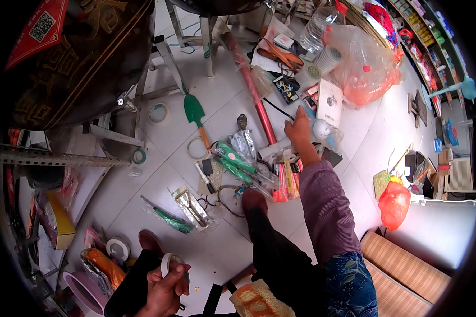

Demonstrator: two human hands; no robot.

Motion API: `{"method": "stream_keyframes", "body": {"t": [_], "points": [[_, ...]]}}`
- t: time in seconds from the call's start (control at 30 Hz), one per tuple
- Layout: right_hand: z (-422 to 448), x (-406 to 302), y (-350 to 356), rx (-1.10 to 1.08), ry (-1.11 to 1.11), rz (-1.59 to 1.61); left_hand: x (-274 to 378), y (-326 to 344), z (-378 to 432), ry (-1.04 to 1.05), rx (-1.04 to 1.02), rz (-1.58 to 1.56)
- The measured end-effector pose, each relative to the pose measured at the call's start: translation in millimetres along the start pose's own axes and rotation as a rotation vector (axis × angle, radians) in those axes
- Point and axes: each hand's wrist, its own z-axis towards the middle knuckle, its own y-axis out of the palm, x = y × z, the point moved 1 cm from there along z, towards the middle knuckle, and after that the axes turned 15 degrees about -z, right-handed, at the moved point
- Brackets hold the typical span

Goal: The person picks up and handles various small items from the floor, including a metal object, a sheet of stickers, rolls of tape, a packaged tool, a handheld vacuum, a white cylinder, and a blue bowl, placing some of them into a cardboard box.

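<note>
My left hand (164, 287) grips a roll of tape (170, 263) low in the view. My right hand (300, 132) reaches forward over the pile, beside a white bulb-like item in clear plastic (323, 128) and below a white box (330, 102); whether its fingers hold anything cannot be told. To its left lie a red wrapped roll (254, 89), green-handled tools in plastic (236, 158) and a hand trowel with a green blade (193, 109). A marker pen (204, 177), a packaged metal tool (190, 207) and a tape ring (197, 148) rest on the tiles.
Dark lettered vessels on metal stands (170, 63) fill the upper left. A plastic bag with red parts (361, 67) and a clear bottle (321, 27) stand at the upper right. A pink basin (85, 291) is lower left; rolled mats (404, 265) lie lower right. Stocked shelves line the right edge.
</note>
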Motion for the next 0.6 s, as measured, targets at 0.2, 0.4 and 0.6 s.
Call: {"method": "stream_keyframes", "body": {"t": [0.2, 0.4, 0.6], "points": [[-2, -17, 19, -0.324, 0.105, -0.117, 3, -7, 8, -0.011, 0.112, 0.012], [-52, -94, 13, -0.252, -0.046, 0.249, 6, -10, 18, 0.009, 0.126, 0.032], [-66, -142, -27, -0.328, -0.241, 0.576, 11, -8, 32, -0.023, 0.065, 0.064]]}}
